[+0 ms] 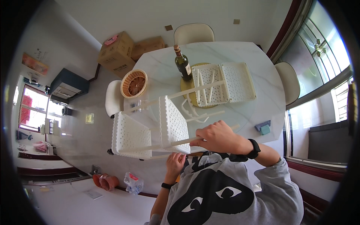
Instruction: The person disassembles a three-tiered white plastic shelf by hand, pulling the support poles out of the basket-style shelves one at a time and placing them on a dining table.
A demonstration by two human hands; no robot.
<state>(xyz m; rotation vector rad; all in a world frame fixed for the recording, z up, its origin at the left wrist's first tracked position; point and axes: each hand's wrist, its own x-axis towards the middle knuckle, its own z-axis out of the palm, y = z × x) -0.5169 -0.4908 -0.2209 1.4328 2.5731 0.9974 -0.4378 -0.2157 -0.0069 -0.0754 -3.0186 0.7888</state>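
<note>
A white plastic rolling rack is tipped on its side before me, its poles pointing right. It has an end basket tier (133,136) with black casters and a second perforated basket tier (174,123) farther along the poles. My right hand (218,136) is closed around one white pole (187,140) just right of the second tier. Below that tier, my left hand (175,163) has its fingers curled at the lower rim; part of its grip is hidden. Two more white basket tiers (239,81) lie on the table, one with loose poles (211,87) inside.
The marble-patterned table (264,67) holds a wine bottle (182,64), a wicker basket (134,83), white curved handle parts (194,108), drinking glasses (137,105) and folded cloths (263,128). Chairs (194,33) and cardboard boxes (116,53) stand around it. A plastic bag (133,182) sits on the floor.
</note>
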